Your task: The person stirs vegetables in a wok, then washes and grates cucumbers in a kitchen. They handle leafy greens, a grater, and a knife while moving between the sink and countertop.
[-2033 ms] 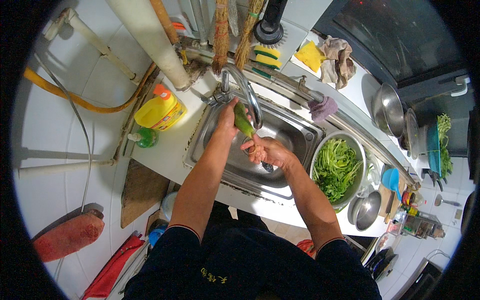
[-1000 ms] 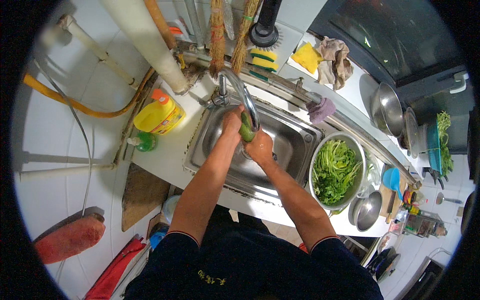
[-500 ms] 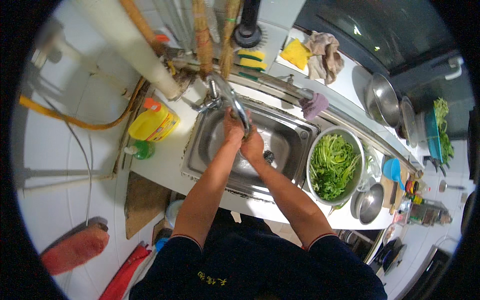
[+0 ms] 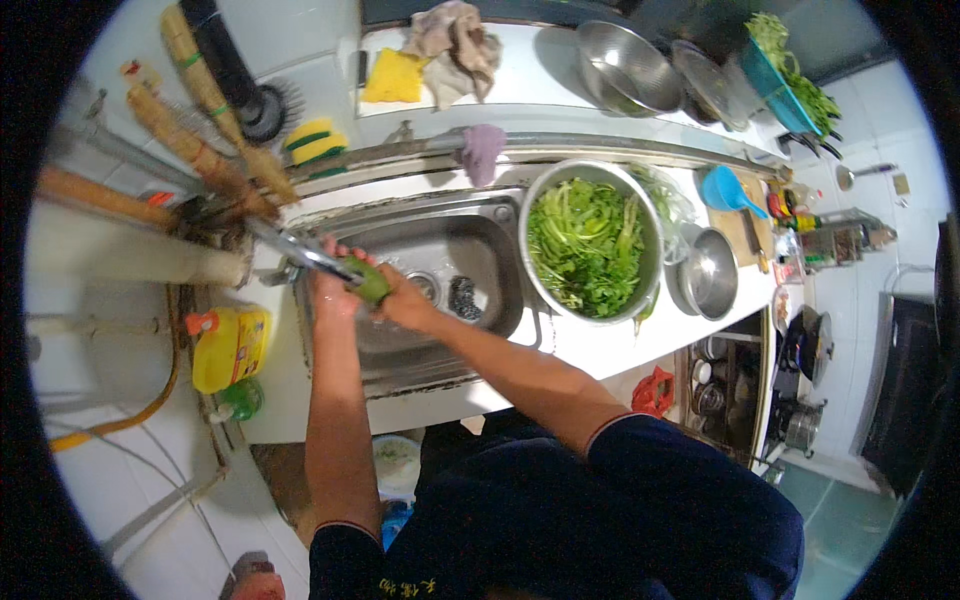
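Note:
Under the chrome faucet (image 4: 312, 257), my left hand (image 4: 333, 288) and my right hand (image 4: 405, 302) are both closed around an oblong green vegetable (image 4: 369, 282). Its far end is hidden by the faucet and my fingers, and its exact kind is unclear. Both hands are over the left part of the steel sink (image 4: 490, 232). A dark, shiny scouring pad (image 4: 463, 298) lies in the basin beside the drain (image 4: 424, 287). Right of the sink stands a large metal basin (image 4: 655, 240) full of leafy greens (image 4: 585, 245).
Left of the sink stand a yellow jug (image 4: 230, 350) and a green bottle (image 4: 240, 400). To the right are a steel bowl (image 4: 708, 275), a blue ladle (image 4: 728, 190) and a cutting board (image 4: 748, 222). A purple cloth (image 4: 483, 153) hangs on the pipe behind the sink.
The view has swung right, so the sink appears further left. The green vegetable, mostly hidden by hands and faucet before, now shows between my hands. My right hand has turned sideways.

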